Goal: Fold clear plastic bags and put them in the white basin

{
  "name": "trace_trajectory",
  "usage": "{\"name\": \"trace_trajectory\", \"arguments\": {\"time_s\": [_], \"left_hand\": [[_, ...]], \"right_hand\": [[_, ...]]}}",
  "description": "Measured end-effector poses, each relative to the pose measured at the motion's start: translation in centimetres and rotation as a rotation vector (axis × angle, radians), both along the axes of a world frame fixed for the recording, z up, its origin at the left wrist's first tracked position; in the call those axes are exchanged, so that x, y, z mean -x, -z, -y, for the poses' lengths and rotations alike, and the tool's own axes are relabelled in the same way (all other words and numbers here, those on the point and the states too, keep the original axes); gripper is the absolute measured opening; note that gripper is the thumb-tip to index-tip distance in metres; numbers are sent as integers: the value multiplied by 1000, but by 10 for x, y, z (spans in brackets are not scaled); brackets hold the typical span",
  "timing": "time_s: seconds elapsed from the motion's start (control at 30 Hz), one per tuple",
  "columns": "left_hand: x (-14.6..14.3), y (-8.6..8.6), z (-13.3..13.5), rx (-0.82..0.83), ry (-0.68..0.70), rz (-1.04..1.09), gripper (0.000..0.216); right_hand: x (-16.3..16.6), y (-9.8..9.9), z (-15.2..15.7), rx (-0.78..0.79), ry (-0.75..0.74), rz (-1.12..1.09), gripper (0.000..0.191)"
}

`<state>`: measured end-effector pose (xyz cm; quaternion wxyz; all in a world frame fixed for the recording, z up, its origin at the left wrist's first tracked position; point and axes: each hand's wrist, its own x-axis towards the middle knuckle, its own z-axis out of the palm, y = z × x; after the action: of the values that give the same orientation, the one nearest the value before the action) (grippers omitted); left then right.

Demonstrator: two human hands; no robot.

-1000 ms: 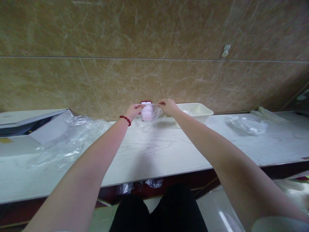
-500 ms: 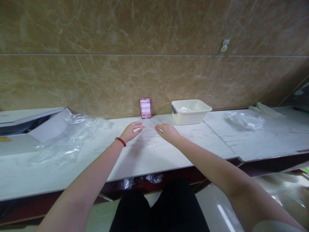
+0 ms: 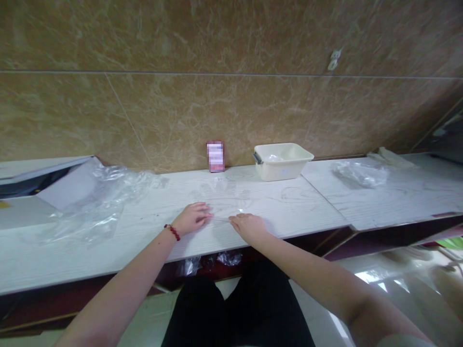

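Note:
A thin, see-through plastic glove (image 3: 226,200) lies spread over the white wood-grain tabletop (image 3: 144,250), its finger-like outline faint and pointing toward the wall. My left hand (image 3: 193,218), with a red bead bracelet at the wrist, is closed at the glove's near left edge. Opposite it, my right hand (image 3: 249,226) pinches the near right edge between thumb and fingers. A short stretch of clear film spans the gap between both hands. How many layers of film lie there I cannot tell.
A phone (image 3: 216,156) leans against the marbled wall. Right of it stands a cream plastic basin (image 3: 284,168) with clear plastic inside. Crumpled clear plastic (image 3: 108,202) lies left beside an open white box (image 3: 25,212). Another clear plastic bundle (image 3: 361,173) rests at right.
Both hands have drawn back toward the table's front edge, bringing the clear film with them. The film now lies flatter on the tabletop.

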<state>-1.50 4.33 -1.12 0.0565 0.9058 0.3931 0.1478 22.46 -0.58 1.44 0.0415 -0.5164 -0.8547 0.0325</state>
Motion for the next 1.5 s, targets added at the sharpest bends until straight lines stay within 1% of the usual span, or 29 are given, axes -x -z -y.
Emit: {"name": "trace_trajectory", "arguments": {"time_s": [0.13, 0.2, 0.27, 0.33, 0.4, 0.5, 0.57, 0.67, 0.83, 0.93, 1.03, 1.2, 1.43, 1.5], "left_hand": [[8, -12, 7, 65, 53, -11, 35], [9, -20, 9, 84, 85, 7, 35], [2, -25, 11, 64, 51, 40, 32], [-15, -26, 14, 24, -51, 67, 33], [-39, -22, 19, -13, -166, 62, 35], [-77, -9, 30, -44, -226, -16, 39], [-94, 0, 36, -42, -315, -56, 48], [-103, 11, 41, -24, -411, -106, 58], [-100, 18, 42, -43, -422, -97, 58], [-100, 20, 42, -52, -426, -95, 57], [-100, 21, 42, -46, -430, -102, 57], [-100, 20, 42, -47, -434, -108, 59], [-100, 18, 43, -39, -435, -118, 58], [-100, 18, 43, -34, -438, -125, 58]], "right_hand": [[-3, 0, 11, -45, -50, -19, 31], [-8, -2, 12, -67, -90, -93, 32], [-13, -5, 6, -93, -111, -193, 34], [-17, -8, -7, -117, -129, -301, 35], [-17, -9, -25, -105, -178, -405, 35], [-10, -3, -51, -15, -255, -481, 36], [-3, 4, -64, 58, -294, -455, 38], [5, 18, -77, 115, -341, -353, 40], [5, 32, -100, 67, -404, -170, 43], [-1, 36, -116, 28, -378, -82, 47], [-5, 38, -132, -3, -345, -40, 52], [-9, 37, -153, 10, -286, -7, 56], [-18, 36, -174, 9, -231, 0, 57], [-21, 38, -181, 8, -173, 6, 56]]}}
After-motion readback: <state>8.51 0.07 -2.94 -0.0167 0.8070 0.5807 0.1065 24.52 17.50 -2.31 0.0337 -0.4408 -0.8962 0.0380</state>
